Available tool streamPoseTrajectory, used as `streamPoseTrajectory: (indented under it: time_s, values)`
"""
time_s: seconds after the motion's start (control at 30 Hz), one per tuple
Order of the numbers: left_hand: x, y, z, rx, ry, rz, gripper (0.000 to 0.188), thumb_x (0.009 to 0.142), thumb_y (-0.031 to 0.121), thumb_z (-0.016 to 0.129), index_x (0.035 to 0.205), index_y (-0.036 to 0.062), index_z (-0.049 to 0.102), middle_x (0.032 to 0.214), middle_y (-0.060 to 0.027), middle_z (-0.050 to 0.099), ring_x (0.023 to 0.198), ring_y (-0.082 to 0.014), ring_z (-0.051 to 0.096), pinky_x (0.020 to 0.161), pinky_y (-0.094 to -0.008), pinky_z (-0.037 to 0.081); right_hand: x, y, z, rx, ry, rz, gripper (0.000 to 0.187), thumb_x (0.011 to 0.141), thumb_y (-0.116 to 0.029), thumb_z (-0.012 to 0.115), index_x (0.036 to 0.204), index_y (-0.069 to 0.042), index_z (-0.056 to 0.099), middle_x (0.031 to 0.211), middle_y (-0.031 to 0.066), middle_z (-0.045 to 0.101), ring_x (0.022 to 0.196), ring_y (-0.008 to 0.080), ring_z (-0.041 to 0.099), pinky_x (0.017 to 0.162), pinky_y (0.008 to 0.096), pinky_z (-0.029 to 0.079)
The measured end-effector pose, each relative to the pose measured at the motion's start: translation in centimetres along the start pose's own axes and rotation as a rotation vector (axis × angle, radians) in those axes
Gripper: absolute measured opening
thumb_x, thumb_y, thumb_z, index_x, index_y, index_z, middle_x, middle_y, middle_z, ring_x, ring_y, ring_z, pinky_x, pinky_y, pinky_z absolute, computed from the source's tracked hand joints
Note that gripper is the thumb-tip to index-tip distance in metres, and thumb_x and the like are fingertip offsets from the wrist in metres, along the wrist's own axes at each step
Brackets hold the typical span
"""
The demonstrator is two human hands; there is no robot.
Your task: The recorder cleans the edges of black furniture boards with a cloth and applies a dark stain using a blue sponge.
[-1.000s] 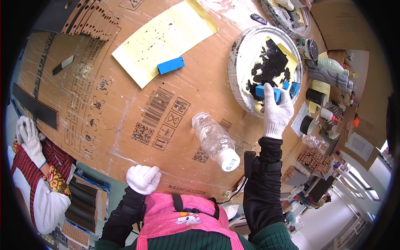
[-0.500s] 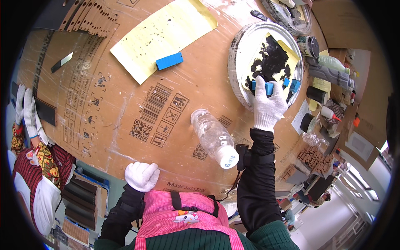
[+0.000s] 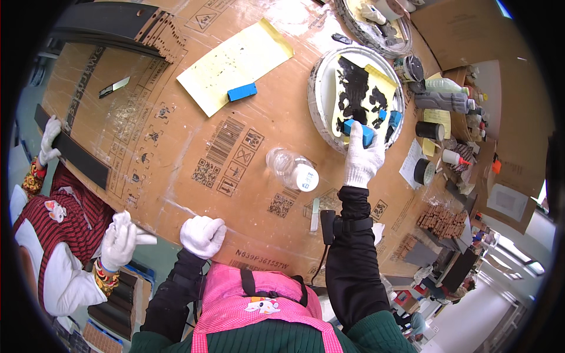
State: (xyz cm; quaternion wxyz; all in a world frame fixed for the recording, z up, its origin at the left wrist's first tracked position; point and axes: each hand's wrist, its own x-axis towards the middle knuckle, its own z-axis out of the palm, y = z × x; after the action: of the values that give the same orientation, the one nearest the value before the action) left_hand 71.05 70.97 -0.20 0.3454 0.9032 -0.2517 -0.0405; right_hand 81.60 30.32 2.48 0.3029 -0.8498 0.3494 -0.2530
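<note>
My right hand [image 3: 364, 160], in a white glove, grips a blue foam block [image 3: 367, 136] between thumb and fingers. The block is at the near part of a round white lid or tray [image 3: 315, 100] with a stained rim. On that lid lies yellow paper [image 3: 384, 77] smeared with black paint [image 3: 354, 85]. Smaller blue pieces [image 3: 393, 120] sit beside my right hand. My left hand [image 3: 203, 236], also gloved, is closed in a fist at the table's near edge, with nothing showing in it. A clear plastic bottle [image 3: 283, 165] with a white cap stands between my hands.
Another blue block [image 3: 242, 92] lies on a speckled yellow sheet [image 3: 235, 62]. A utility knife [image 3: 115, 87] and stacked dark boards [image 3: 112, 23] are at the left. A co-worker's hand [image 3: 50, 140] touches a dark strip [image 3: 79, 157]; the other [image 3: 119, 242] holds white cloth. Jars and bottles [image 3: 441, 101] line the right.
The view has shifted. My right hand still grips the blue block, now tilted, on the lid. One co-worker's hand has left the dark strip and come nearer my left fist.
</note>
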Motion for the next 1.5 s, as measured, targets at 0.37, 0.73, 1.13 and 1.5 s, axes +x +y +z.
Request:
streamPoseTrajectory:
  time_s: [0.37,0.73,1.13,1.5]
  values:
    - [-0.3,0.5,0.4,-0.004,0.067,-0.008,0.009,0.087,0.020,0.077,0.089,0.0142,0.071,0.071,-0.0070,0.063,0.064,-0.0317,0.063,0.058,-0.0452,0.049,-0.8,-1.2,-2.1,0.217,0.133,-0.022,0.038,0.093,-0.028,0.083,0.115,0.000,0.071,0.102,0.0123,0.074,0.092,0.0217,0.069,0.088,0.0355,0.055]
    - [0.1,1.3,0.5,0.040,0.065,-0.011,0.009,0.089,0.019,0.075,0.086,0.0114,0.071,0.072,-0.0092,0.063,0.066,-0.0325,0.063,0.062,-0.0449,0.050,-2.4,-0.7,-10.2,1.483,-0.258,0.787,0.033,0.101,-0.035,0.056,0.111,-0.004,0.064,0.075,0.0049,0.059,0.052,0.0141,0.044,0.046,0.0294,0.034]
    - [-2.8,2.4,3.0,0.094,0.194,0.059,0.012,0.097,0.013,0.071,0.090,0.0035,0.070,0.080,-0.0120,0.067,0.070,-0.0283,0.066,0.067,-0.0388,0.053,-15.0,2.2,-26.7,2.319,-0.738,0.744,0.041,0.101,-0.036,0.059,0.124,-0.003,0.062,0.075,0.0056,0.050,0.053,0.0143,0.043,0.052,0.0309,0.037]
    - [-17.5,34.1,15.9,0.063,-1.131,0.757,0.019,0.092,0.031,0.067,0.089,0.0131,0.073,0.082,-0.0118,0.069,0.079,-0.0351,0.070,0.071,-0.0484,0.056,-37.7,15.2,-51.1,1.979,-0.378,0.541,0.074,0.089,-0.045,0.082,0.139,0.000,0.052,0.107,0.0048,0.063,0.076,0.0098,0.059,0.064,0.0243,0.046]
